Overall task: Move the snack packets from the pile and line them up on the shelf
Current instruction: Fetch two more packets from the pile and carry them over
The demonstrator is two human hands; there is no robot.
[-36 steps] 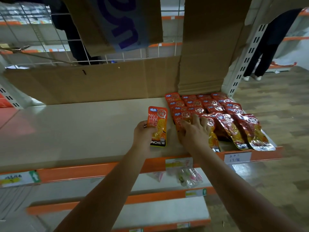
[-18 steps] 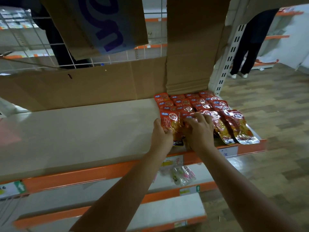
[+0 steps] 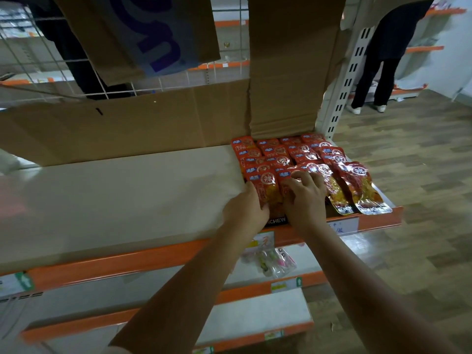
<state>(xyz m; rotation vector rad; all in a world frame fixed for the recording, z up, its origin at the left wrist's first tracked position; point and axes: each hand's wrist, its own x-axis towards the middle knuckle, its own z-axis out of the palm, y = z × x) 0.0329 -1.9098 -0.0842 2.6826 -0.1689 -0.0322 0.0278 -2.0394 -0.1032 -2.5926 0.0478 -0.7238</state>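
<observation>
Head view. My left hand (image 3: 246,206) lies against the left edge of the front snack packet (image 3: 268,190). The fingers are curled round that edge and the thumb presses on its face. I judge this is to slide the packet right, snug against the rows already laid, so that the new column starts flush. My right hand (image 3: 305,200) rests just right of that packet. Its fingers are spread and bent, with the fingertips (image 3: 296,175) pressing down on the neighbouring packets. It grips nothing that I can see. I judge it is there to hold the rows flat while the new packet seats.

Position: the front packet lies flat at the front edge of the shelf (image 3: 127,200), at the left end of the packet block (image 3: 293,154). Its black bottom strip slightly overhangs the orange lip (image 3: 153,259). Left of the packet the shelf surface is bare beige. Behind the block stands a cardboard sheet (image 3: 153,123).

Appearance: the packets are red foil pouches with a white round emblem near the top, a blue label at the corner and yellow contents showing lower down. They are glossy and overlap like shingles from back to front. The two rightmost front packets (image 3: 357,190) lie tilted and less tidy than the rest.

The source pile is not in view.
</observation>
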